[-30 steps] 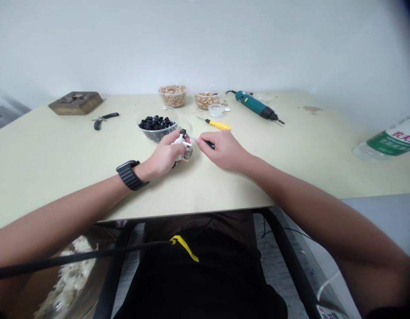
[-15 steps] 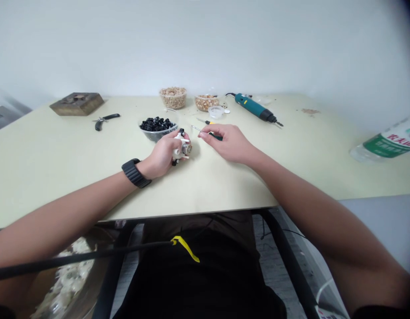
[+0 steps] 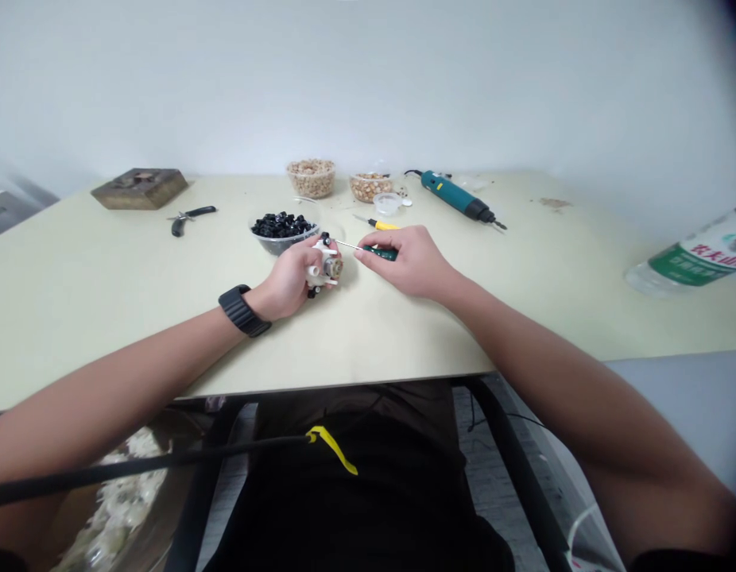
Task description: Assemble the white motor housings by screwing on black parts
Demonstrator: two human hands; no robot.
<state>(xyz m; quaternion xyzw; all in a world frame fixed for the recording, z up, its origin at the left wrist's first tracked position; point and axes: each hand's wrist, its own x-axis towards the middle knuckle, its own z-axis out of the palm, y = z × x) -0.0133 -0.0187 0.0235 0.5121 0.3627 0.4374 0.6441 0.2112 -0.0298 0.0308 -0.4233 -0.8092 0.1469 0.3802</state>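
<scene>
My left hand (image 3: 289,278) is closed around a small white plastic assembly (image 3: 315,275) with black end pieces and a metal, motor-like part facing right. In my right hand (image 3: 412,258) is a screwdriver (image 3: 380,253) with a dark green handle, gripped by the fingers. Its thin shaft points left, and the tip is at or very near the upper black piece of the assembly; whether they touch I cannot tell. Just behind my left hand stands a clear bowl (image 3: 273,247) of small black parts. Beyond my right fingers lies a yellow-handled tool (image 3: 382,226) with a thin blade or shaft.
Two tubs of small parts, one beige (image 3: 311,181) and one orange-brown (image 3: 371,189), stand at the back beside a small clear lid (image 3: 388,205). A teal electric screwdriver (image 3: 457,197) lies right of them. Pliers (image 3: 189,218), a metal block (image 3: 141,189) and a bottle (image 3: 695,258) are farther out.
My right hand has turned the screwdriver and brought its tip left to the upper black piece. More of the yellow handle shows behind it. My left hand stays nearly still.
</scene>
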